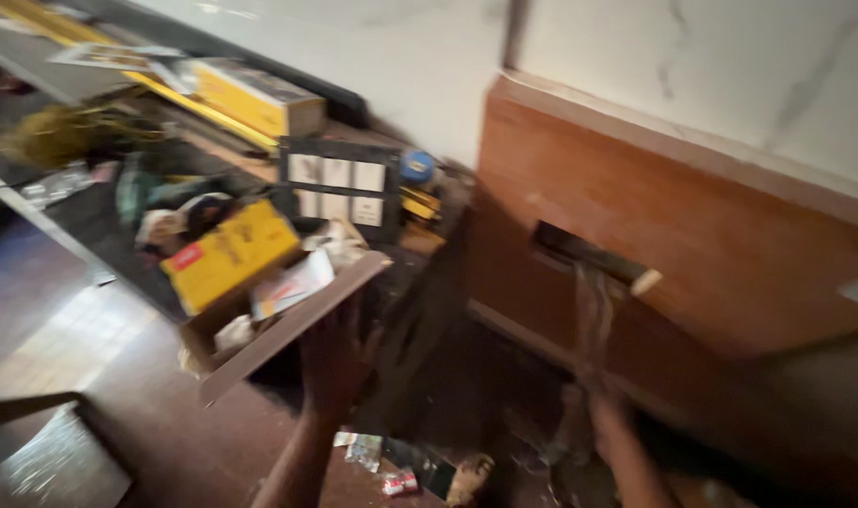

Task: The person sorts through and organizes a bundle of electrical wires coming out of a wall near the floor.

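Note:
The view is heavily blurred by motion. My left hand (339, 362) is raised just under the loose flap of a cardboard box (288, 325), touching or nearly touching it; its grip is unclear. The box holds a yellow packet (227, 252) and papers. My right hand (600, 406) is low, below a rectangular opening (579, 252) cut in a brown wooden panel (730, 235). Thin wires (593, 315) hang from the opening down into that hand, which looks closed on them.
A black frame with white switches (339, 183) and a blue round thing (417, 166) lie behind the box. A long yellow carton (255, 96) sits further back among clutter. Small scraps (391, 466) lie on the dark floor. A white marble wall (711, 56) rises above the panel.

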